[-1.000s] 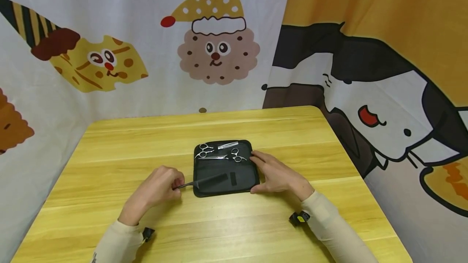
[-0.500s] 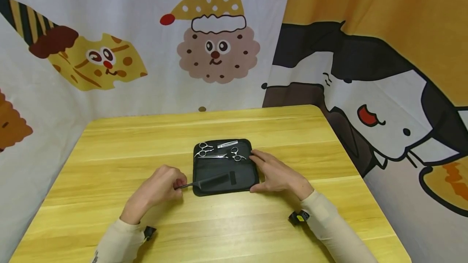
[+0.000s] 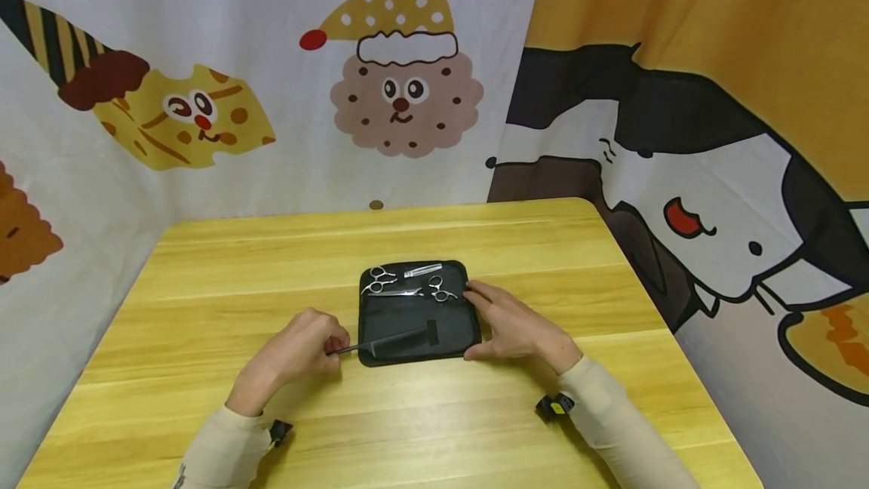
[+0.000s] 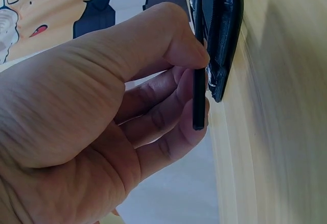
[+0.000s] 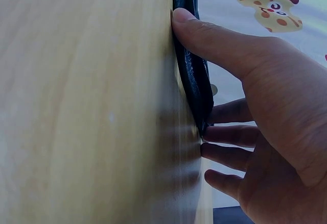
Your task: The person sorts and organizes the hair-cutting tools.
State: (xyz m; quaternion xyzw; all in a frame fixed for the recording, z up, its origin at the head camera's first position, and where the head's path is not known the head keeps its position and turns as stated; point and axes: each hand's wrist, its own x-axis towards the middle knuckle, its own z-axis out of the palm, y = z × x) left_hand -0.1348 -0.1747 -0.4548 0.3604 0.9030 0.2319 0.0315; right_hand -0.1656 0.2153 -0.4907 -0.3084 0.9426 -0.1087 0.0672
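Observation:
A black case [image 3: 400, 313] lies flat on the table with two pairs of silver scissors in its far half, the upper pair [image 3: 422, 271] and the lower pair [image 3: 397, 293]. My left hand [image 3: 299, 349] pinches the thin handle of a black comb [image 3: 397, 342] between thumb and fingers; the handle's end [image 4: 199, 114] pokes out below the fingertips in the left wrist view. The comb's toothed part lies over the near half of the case, its tip at a small dark strap [image 3: 432, 332]. My right hand [image 3: 519, 323] rests at the case's right edge, thumb [image 5: 186, 20] and fingers spread against it.
The wood-grain table [image 3: 434, 429] extends around the case on all sides. Behind it hangs a white curtain [image 3: 224, 13] with cartoon prints, and an orange and black patterned one [image 3: 713, 13] hangs at the right.
The left hand has shifted slightly right, and the comb has slid further across the case so that its tip reaches the strap. The right hand has stayed in place.

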